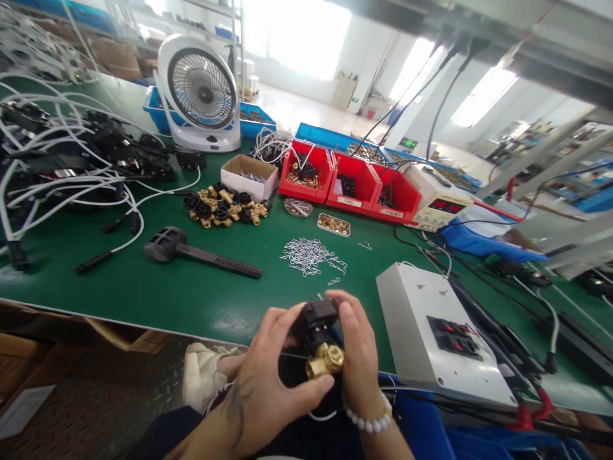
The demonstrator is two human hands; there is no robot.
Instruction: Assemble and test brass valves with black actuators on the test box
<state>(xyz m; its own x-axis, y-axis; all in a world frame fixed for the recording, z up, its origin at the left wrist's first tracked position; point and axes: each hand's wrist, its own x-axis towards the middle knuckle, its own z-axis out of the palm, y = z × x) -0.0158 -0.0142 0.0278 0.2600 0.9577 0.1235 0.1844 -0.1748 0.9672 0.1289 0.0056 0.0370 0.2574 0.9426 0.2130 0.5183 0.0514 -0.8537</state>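
Observation:
Both hands are together at the front edge of the green table, around a brass valve with a black actuator housing (pixel 325 359). My left hand (pixel 272 377) has its fingers on the black housing and its thumb along the brass body. Against the other side of the housing lies my right hand (pixel 357 345), fingers curled over its top; a white bead bracelet circles the wrist. Just beyond the hands is a pile of metal spring clips (pixel 309 257), with a single clip (pixel 334 281) apart from it. My right fingertips are partly hidden behind the housing.
Left of the clips lies a black mallet (pixel 201 252). Behind it are brass fittings with black caps (pixel 225 207) and a small carton (pixel 249 176). Red bins (pixel 352 185) stand at the back, near a white fan (pixel 198 96). A grey switch box (pixel 440 338) sits at right.

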